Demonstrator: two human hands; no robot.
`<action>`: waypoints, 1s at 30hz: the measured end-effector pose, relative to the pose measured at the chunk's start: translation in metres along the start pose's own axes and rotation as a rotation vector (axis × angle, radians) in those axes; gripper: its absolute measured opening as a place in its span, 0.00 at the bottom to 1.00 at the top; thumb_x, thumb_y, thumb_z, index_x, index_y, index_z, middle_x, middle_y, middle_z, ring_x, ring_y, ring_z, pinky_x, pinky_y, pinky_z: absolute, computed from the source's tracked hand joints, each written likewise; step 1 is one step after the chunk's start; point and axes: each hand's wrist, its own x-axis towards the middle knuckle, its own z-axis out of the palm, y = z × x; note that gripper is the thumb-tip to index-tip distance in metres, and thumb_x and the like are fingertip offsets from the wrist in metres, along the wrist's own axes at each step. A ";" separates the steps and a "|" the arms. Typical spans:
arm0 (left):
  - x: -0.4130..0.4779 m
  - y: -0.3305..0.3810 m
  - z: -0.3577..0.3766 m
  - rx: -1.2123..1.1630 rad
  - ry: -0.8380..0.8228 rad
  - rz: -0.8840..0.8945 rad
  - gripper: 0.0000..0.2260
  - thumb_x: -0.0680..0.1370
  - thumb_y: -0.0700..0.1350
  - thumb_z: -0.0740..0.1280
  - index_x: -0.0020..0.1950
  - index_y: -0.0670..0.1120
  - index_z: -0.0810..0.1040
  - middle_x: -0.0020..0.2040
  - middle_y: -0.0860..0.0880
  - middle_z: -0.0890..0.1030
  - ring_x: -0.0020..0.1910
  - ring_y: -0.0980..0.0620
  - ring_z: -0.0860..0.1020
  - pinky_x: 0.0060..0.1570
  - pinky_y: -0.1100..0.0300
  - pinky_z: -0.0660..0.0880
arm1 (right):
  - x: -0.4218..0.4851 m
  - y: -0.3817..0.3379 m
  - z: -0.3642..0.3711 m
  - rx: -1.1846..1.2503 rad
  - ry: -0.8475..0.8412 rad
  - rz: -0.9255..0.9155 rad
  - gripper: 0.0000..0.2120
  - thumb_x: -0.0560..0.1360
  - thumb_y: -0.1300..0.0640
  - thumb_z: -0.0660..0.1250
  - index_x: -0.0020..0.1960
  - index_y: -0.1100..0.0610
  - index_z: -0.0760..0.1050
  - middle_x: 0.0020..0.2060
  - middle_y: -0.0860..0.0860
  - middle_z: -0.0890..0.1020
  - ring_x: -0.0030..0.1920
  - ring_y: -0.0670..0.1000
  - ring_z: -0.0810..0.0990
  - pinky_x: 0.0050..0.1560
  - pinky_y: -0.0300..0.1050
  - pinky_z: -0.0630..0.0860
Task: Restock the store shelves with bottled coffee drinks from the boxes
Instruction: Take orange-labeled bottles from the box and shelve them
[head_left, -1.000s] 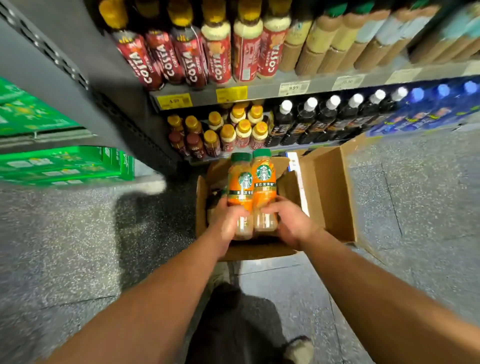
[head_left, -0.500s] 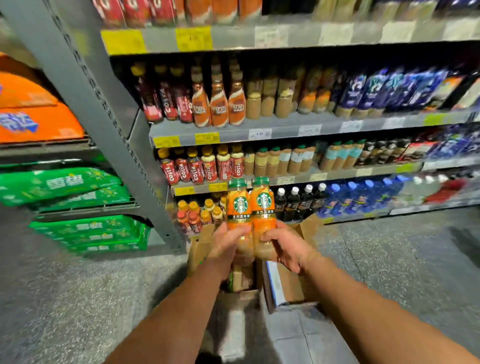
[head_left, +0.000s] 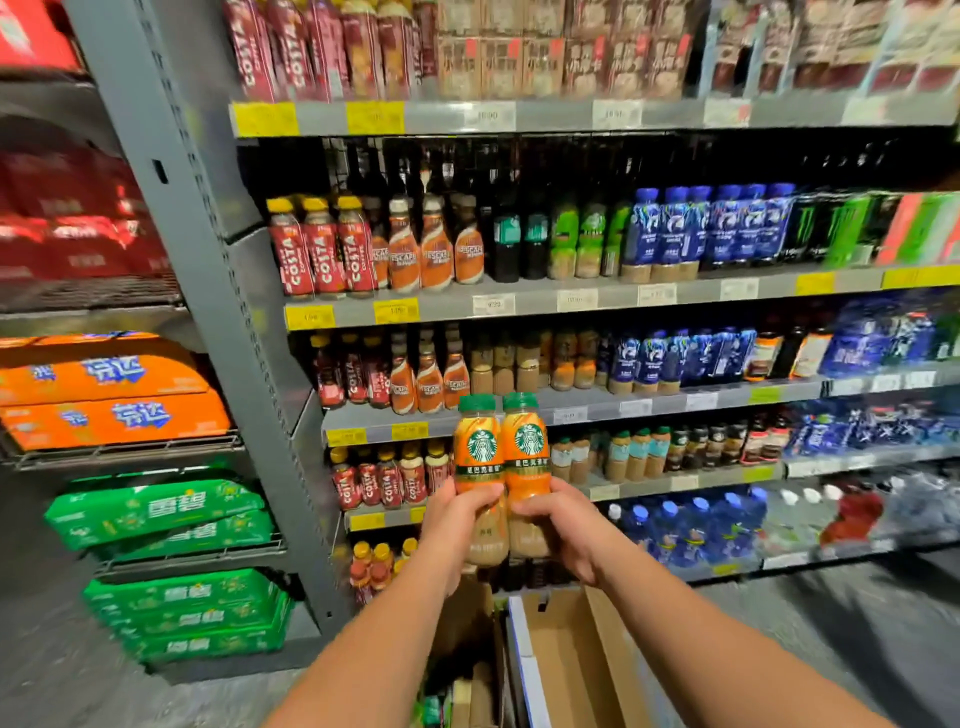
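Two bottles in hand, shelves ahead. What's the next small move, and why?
Probably carry both forward to the shelf holding green-capped bottles just right of them: the left hand and right hand hold the orange bottles upright above the box, short of any shelf.

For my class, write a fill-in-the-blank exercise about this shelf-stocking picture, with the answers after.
1. The left hand and right hand hold ___ bottles in all: the left orange-labelled plastic coffee bottle and the right orange-labelled plastic coffee bottle.
2. Both bottles have ___ screw caps.
3. The open brown box below the hands is made of ___.
Answers: two; green; cardboard
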 end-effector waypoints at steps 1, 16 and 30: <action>0.000 0.007 0.004 0.007 -0.005 0.017 0.15 0.66 0.49 0.74 0.51 0.50 0.79 0.48 0.47 0.85 0.49 0.43 0.82 0.55 0.38 0.76 | -0.001 -0.008 -0.002 0.007 0.000 -0.017 0.16 0.70 0.67 0.68 0.57 0.57 0.77 0.49 0.57 0.85 0.50 0.58 0.83 0.45 0.49 0.79; 0.090 0.049 0.053 0.028 -0.092 0.016 0.11 0.72 0.44 0.72 0.54 0.48 0.78 0.49 0.47 0.84 0.49 0.45 0.82 0.56 0.44 0.77 | 0.068 -0.065 -0.044 0.036 0.098 -0.058 0.15 0.70 0.68 0.67 0.56 0.58 0.77 0.49 0.57 0.84 0.52 0.59 0.82 0.52 0.53 0.79; 0.215 0.036 0.140 0.155 -0.287 -0.002 0.14 0.70 0.39 0.75 0.55 0.43 0.80 0.49 0.47 0.84 0.45 0.53 0.81 0.41 0.64 0.77 | 0.159 -0.077 -0.143 -0.037 0.397 -0.020 0.14 0.67 0.70 0.73 0.51 0.60 0.80 0.47 0.55 0.85 0.48 0.55 0.84 0.51 0.48 0.79</action>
